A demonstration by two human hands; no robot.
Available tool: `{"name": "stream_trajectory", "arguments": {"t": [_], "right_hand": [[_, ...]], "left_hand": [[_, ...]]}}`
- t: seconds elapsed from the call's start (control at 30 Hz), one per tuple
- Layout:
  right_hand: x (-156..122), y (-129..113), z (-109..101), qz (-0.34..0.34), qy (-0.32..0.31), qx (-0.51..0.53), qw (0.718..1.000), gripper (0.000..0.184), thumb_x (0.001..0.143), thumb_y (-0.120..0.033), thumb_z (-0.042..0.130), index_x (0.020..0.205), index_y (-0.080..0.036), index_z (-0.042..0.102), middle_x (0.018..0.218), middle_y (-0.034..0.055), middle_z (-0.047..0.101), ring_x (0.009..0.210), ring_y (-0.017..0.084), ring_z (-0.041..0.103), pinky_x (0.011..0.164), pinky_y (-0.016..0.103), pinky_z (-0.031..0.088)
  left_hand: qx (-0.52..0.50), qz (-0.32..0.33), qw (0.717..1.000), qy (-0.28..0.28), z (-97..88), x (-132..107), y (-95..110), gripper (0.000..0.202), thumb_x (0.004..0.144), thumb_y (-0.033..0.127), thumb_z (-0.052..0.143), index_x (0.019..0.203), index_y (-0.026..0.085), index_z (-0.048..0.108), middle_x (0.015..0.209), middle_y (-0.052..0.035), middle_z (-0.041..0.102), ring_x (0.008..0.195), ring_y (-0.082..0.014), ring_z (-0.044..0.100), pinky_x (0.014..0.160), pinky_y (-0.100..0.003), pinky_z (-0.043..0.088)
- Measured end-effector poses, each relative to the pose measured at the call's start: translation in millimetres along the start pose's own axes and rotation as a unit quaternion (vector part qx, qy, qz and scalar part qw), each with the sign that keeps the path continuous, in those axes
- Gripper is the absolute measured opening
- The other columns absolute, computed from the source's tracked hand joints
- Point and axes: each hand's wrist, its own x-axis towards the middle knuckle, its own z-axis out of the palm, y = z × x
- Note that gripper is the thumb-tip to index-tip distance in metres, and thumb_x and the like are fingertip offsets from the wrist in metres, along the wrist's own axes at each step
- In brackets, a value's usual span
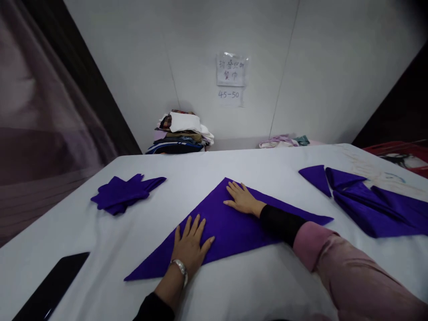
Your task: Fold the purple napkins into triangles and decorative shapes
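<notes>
A purple cloth napkin (234,232) lies on the white-covered table, folded into a wide triangle with its peak pointing away from me. My left hand (190,245) rests flat on its left half, fingers spread, a silver bracelet at the wrist. Near the peak, my right hand (243,199) presses palm down with the fingers apart. Neither hand grips anything. The black and pink right sleeve covers part of the napkin's right side.
On the left lies a purple cloth folded into a pointed shape (123,194); another folded purple cloth (371,203) spreads at the right. A black flat object (53,285) sits front left. Stacked clothes (182,133) stand behind the table, under a handwritten paper sign (231,71).
</notes>
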Motion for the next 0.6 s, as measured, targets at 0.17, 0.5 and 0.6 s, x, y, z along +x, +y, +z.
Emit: {"name": "stream_trajectory", "arguments": {"t": [0.17,0.5,0.6], "right_hand": [[-36.6,-10.7,-6.9,-0.022,0.002,0.023,0.999,0.082,0.085,-0.070,0.019,0.145,-0.014,0.023,0.151,0.0133,0.018,0.139,0.027,0.010,0.111,0.046,0.006],[-155.5,34.3,-19.4,0.084,-0.010,0.039,0.996,0.083,0.086,-0.069,0.022,0.145,-0.011,0.022,0.151,0.0153,0.014,0.140,0.027,0.006,0.111,0.048,0.002],[-168.8,44.0,-23.5,0.106,-0.007,0.038,0.994,0.080,0.087,-0.068,0.025,0.146,-0.015,0.020,0.152,0.0132,0.012,0.140,0.027,0.006,0.111,0.048,0.002]], "left_hand": [[0.026,0.001,1.000,-0.011,-4.4,2.2,2.0,0.064,0.088,0.056,0.029,0.142,0.022,0.029,0.151,-0.0060,0.024,0.139,-0.0290,0.015,0.108,-0.057,0.014],[0.112,0.111,0.987,0.001,7.2,5.3,-19.8,0.045,0.085,0.027,0.036,0.127,0.034,0.052,0.150,-0.0008,0.027,0.139,-0.0348,0.009,0.103,-0.063,0.013],[0.121,0.097,0.988,-0.009,3.6,6.1,-19.6,0.049,0.084,0.028,0.035,0.131,0.031,0.047,0.151,-0.0030,0.025,0.139,-0.0331,0.010,0.105,-0.059,0.012]]}}
